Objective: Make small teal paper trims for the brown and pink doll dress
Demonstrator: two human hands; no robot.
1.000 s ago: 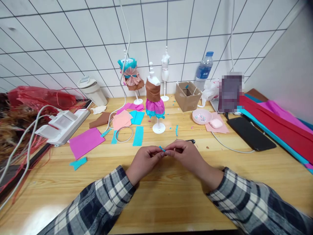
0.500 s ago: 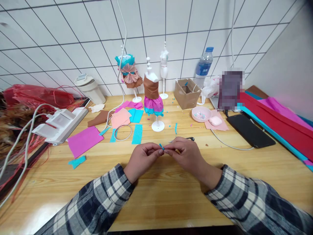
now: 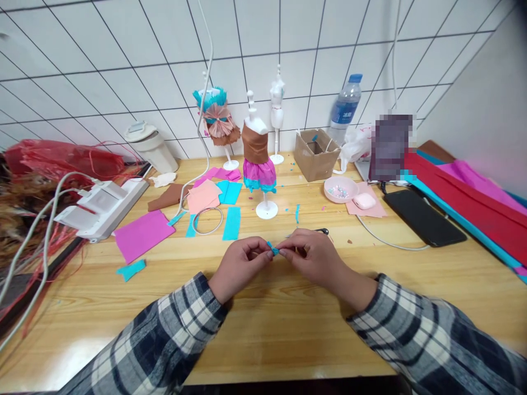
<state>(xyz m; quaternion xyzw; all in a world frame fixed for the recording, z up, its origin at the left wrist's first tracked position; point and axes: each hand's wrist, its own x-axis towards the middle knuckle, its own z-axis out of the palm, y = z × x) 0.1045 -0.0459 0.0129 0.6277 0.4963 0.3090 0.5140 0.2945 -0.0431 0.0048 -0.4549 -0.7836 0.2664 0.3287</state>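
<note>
A small blue strip of crepe paper (image 3: 272,249) is pinched between the fingertips of both hands above the wooden table. My left hand (image 3: 239,266) grips it from the left side, thumb against forefinger. From the right, my right hand (image 3: 315,255) pinches the other end; its lower fingers are curled. Part of the strip is covered by the fingertips. Just beyond the hands stands a small mannequin (image 3: 256,144) in a brown top and a pink skirt with a blue hem. A dark-handled tool (image 3: 323,231) lies partly hidden behind my right hand.
Blue paper (image 3: 231,223), a magenta sheet (image 3: 144,236) and a bangle-like ring (image 3: 208,221) lie left. Behind stand a dressed mannequin (image 3: 218,118), a bare mannequin (image 3: 277,107) and a cardboard box (image 3: 316,159). A bead bowl (image 3: 341,190) and black phone (image 3: 426,218) lie right; a power strip (image 3: 102,211) sits left.
Both hands stay together at nearly the same spot while the fingers shift on the blue strip. More of its crumpled part shows between the fingertips now. The view has tilted slightly.
</note>
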